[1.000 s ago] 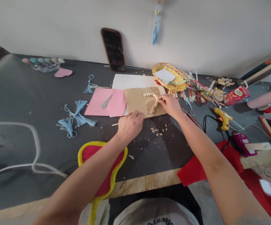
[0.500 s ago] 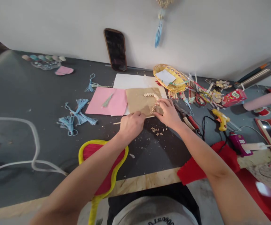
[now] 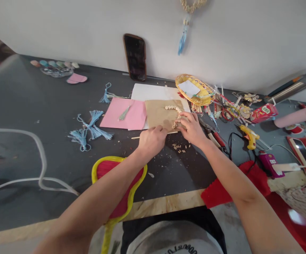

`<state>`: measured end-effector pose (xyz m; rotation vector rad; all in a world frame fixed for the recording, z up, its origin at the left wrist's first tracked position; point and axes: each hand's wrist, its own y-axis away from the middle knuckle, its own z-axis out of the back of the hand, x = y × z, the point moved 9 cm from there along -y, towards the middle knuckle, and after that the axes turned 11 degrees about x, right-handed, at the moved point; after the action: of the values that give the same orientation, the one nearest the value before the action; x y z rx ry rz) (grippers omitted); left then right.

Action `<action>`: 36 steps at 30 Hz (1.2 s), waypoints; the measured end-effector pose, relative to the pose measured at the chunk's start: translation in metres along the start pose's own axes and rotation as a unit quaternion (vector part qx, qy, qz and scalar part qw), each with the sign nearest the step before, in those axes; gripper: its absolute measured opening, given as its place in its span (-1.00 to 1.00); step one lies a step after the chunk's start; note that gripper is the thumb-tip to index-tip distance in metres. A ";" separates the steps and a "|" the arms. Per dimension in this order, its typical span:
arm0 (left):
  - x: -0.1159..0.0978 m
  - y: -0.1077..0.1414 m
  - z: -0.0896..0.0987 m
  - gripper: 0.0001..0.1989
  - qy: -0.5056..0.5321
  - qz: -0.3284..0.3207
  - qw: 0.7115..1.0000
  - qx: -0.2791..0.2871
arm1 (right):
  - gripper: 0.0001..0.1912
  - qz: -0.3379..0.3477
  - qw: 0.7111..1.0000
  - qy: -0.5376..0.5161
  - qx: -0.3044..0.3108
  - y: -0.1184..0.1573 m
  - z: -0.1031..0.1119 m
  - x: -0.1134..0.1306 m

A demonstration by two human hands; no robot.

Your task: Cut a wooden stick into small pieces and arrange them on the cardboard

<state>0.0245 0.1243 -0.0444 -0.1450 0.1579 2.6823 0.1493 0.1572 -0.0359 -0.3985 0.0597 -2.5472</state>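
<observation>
A curved row of small cream pieces, like a beaded strip [image 3: 172,107], lies on the brown paper [image 3: 157,112]. My right hand [image 3: 192,129] is closed at its near end, with thumb and fingers pinching it. My left hand [image 3: 152,141] is closed over a thin wooden stick [image 3: 135,138] at the paper's near edge. The stick shows on both sides of that hand; its middle is hidden. Small cut wooden bits [image 3: 178,147] lie scattered just in front of my hands. Pink paper [image 3: 110,114] with a pale green tassel [image 3: 124,113] is to the left.
Blue tassels [image 3: 93,125] lie left. A yellow basket [image 3: 204,100], pliers [image 3: 218,140] and a yellow glue gun [image 3: 250,137] are right. A phone [image 3: 135,56] leans on the wall. A red fan-shaped piece with yellow edging [image 3: 131,190] is under my left forearm.
The view has shifted slightly, so most things sit a little further right. More of the stick shows to the right of my left hand. My right hand stays at the cream strip.
</observation>
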 end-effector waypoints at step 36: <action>0.000 0.000 -0.002 -0.74 0.009 -0.004 1.000 -0.007 | -0.75 -0.020 1.000 0.011 0.002 -0.013 -0.003 -0.014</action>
<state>0.0247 0.1244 -0.0465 -0.1749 0.1427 2.6751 0.1527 0.1759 -0.0412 -0.3743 0.0544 -2.5902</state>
